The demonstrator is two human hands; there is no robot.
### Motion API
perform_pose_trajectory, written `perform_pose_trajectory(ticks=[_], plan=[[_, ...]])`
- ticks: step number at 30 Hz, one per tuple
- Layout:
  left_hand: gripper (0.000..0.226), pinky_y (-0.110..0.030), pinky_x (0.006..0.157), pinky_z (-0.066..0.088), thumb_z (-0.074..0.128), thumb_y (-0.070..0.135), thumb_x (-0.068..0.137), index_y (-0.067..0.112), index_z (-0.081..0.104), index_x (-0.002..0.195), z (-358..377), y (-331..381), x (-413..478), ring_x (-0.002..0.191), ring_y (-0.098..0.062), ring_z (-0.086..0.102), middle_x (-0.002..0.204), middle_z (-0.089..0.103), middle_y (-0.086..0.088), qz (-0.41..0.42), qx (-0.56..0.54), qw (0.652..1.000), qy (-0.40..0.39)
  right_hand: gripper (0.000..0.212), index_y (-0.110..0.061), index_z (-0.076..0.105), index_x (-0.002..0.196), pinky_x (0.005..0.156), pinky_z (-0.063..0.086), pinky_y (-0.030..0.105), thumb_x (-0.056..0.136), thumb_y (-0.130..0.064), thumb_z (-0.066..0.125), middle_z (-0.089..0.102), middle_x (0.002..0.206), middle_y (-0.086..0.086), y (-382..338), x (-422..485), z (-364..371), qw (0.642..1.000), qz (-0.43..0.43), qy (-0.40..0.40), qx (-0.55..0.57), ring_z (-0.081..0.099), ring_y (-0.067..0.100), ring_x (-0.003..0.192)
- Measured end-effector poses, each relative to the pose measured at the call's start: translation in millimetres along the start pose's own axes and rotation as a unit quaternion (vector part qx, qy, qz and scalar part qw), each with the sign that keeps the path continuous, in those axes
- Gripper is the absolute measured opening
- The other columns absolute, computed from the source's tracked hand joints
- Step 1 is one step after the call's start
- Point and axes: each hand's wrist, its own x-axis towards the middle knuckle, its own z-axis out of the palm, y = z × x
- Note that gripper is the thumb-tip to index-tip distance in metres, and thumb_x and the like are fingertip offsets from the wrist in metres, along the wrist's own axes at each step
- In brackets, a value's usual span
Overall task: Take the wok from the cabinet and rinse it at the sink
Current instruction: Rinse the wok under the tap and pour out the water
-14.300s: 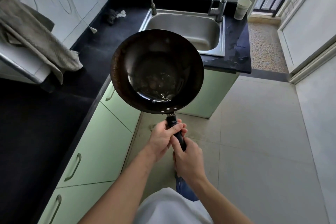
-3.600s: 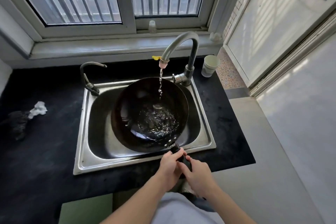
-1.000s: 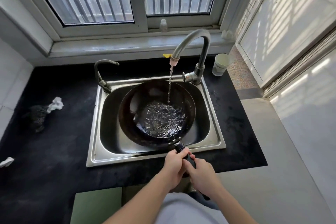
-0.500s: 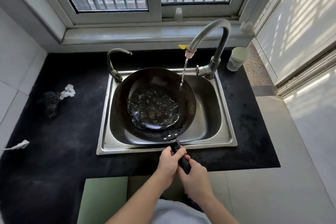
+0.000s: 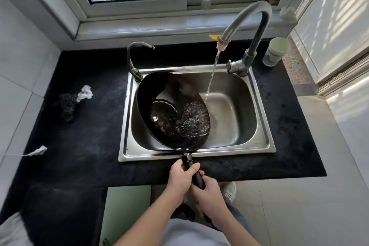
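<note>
The dark round wok (image 5: 159,94) is tilted steeply inside the steel sink (image 5: 259,146), its right rim low, and water pools against that low side. Both hands grip its black handle (image 5: 196,176) over the counter's front edge: my left hand (image 5: 182,177) nearer the pan, my right hand (image 5: 209,195) behind it. The tall tap (image 5: 249,26) runs, and its stream falls just right of the wok into the sink basin.
A smaller tap (image 5: 133,56) stands at the sink's back left corner. A white cup (image 5: 275,51) sits at the back right of the black counter (image 5: 89,156). A dark scourer (image 5: 66,104) and white scraps lie at the left. Green cabinet fronts (image 5: 127,211) sit below.
The wok has tipped from nearly level to steeply tilted toward the right and shifted left, out from under the stream. Its water has run to the low side. Both hands have kept their grip.
</note>
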Motion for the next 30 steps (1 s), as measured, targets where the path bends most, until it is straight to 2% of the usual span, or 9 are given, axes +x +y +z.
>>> perform_pose_trajectory(ticks=[4,8,12,15,18,22,27,30], plan=[[0.011,-0.041,0.08,0.061,0.066,0.007,0.09,-0.001,0.062,0.096,-4,1,4,0.075,-0.021,0.073,0.075,0.072,-0.009,0.001,0.018,1.0,0.006,0.019,-0.006,0.059,0.073,0.035,0.033,0.022,0.091,-0.011,0.06,0.051,0.044,0.006,-1,3,7,0.999,0.009,-0.018,0.047,0.042,0.018,0.031],[0.01,-0.038,0.077,0.061,0.067,0.007,0.09,0.0,0.063,0.096,-4,1,6,0.075,-0.021,0.074,0.078,0.073,-0.011,-0.01,0.009,1.0,0.016,0.02,-0.008,0.058,0.072,0.035,0.032,0.021,0.091,-0.008,0.058,0.05,0.044,0.005,0,5,8,0.998,0.006,-0.026,0.055,0.041,0.017,0.031],[0.014,-0.033,0.072,0.06,0.066,0.008,0.09,0.0,0.064,0.102,-3,1,7,0.078,-0.02,0.075,0.082,0.075,-0.012,-0.035,-0.022,0.999,0.018,0.016,-0.006,0.061,0.077,0.034,0.034,0.022,0.092,-0.013,0.061,0.052,0.046,0.005,0,8,5,0.999,-0.004,-0.036,0.04,0.042,0.017,0.032],[0.017,-0.036,0.077,0.06,0.066,0.006,0.09,-0.003,0.064,0.104,-3,4,7,0.08,-0.024,0.073,0.082,0.074,-0.014,-0.064,-0.059,0.996,0.018,0.014,-0.002,0.063,0.084,0.034,0.036,0.022,0.092,-0.013,0.062,0.054,0.05,0.006,-2,10,4,0.999,-0.005,-0.039,0.032,0.043,0.017,0.033],[0.021,-0.033,0.071,0.059,0.067,0.005,0.09,-0.007,0.064,0.106,-4,8,8,0.081,-0.025,0.071,0.084,0.072,-0.017,-0.094,-0.081,0.992,-0.001,0.013,-0.001,0.064,0.088,0.033,0.036,0.022,0.092,-0.013,0.062,0.055,0.052,0.007,-2,11,3,0.999,-0.002,-0.041,0.028,0.044,0.018,0.033],[0.025,-0.028,0.067,0.058,0.063,0.006,0.092,-0.008,0.064,0.112,-5,10,7,0.088,-0.024,0.069,0.097,0.072,-0.015,-0.114,-0.108,0.987,-0.04,0.011,-0.006,0.063,0.082,0.032,0.034,0.022,0.092,-0.012,0.063,0.052,0.049,0.002,-1,12,1,0.999,-0.004,-0.038,0.025,0.041,0.019,0.033],[0.031,-0.034,0.082,0.058,0.063,0.007,0.092,-0.008,0.061,0.119,-10,9,6,0.093,-0.023,0.069,0.098,0.072,-0.013,-0.122,-0.154,0.978,-0.073,0.008,-0.004,0.062,0.084,0.032,0.033,0.022,0.09,-0.009,0.061,0.048,0.047,0.004,-3,14,-4,0.999,-0.006,-0.051,0.01,0.039,0.018,0.031],[0.03,-0.035,0.083,0.058,0.064,0.005,0.091,-0.009,0.061,0.118,-11,8,7,0.093,-0.025,0.069,0.095,0.071,-0.016,-0.112,-0.141,0.981,-0.071,0.012,-0.005,0.062,0.085,0.032,0.033,0.022,0.092,-0.015,0.063,0.051,0.047,0.002,-4,13,-7,0.998,-0.018,-0.061,0.006,0.041,0.016,0.031]])
